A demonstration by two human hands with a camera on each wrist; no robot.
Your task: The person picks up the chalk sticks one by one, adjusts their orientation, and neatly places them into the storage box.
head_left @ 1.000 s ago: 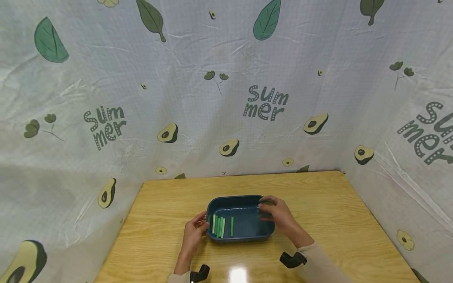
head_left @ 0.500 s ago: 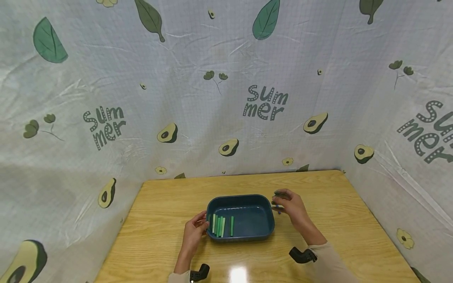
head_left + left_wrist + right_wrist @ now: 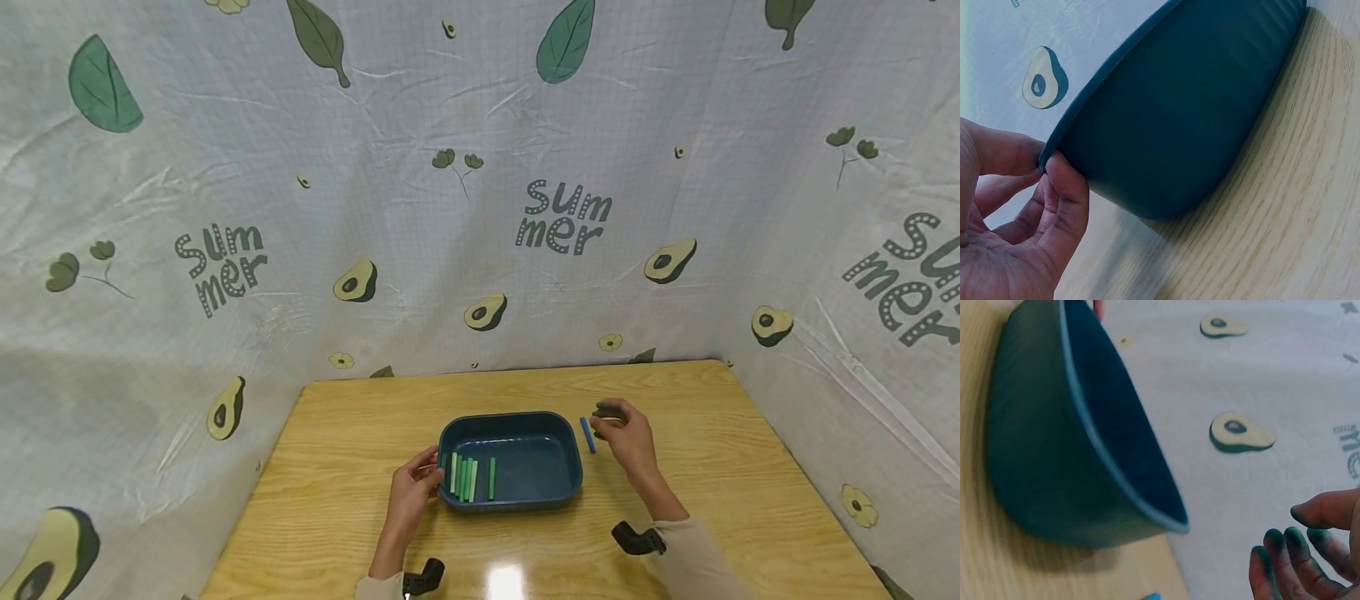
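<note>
A dark blue tray (image 3: pixel 534 468) stands in the middle of the wooden table (image 3: pixel 360 417). Several green sticks (image 3: pixel 468 480) lie side by side in its left half. My left hand (image 3: pixel 432 476) pinches the tray's left rim between thumb and fingers; the left wrist view shows that hand (image 3: pixel 1044 164) close up on the tray (image 3: pixel 1179 106). A blue stick (image 3: pixel 587 434) lies on the table just right of the tray. My right hand (image 3: pixel 609 422) hovers beside it, holding nothing. In the right wrist view its fingertips (image 3: pixel 1295 536) are stained green, near the tray (image 3: pixel 1041 456).
Cloth printed with avocados and leaves (image 3: pixel 480 208) walls the table at the back, left and right. Black camera mounts sit on both wrists (image 3: pixel 422 577) (image 3: pixel 637 539). Bare wood stretches right of the right hand (image 3: pixel 720 450).
My right hand came out of the tray, moved right over its rim and let go of the blue stick, which now lies on the table. The left hand stayed on the rim.
</note>
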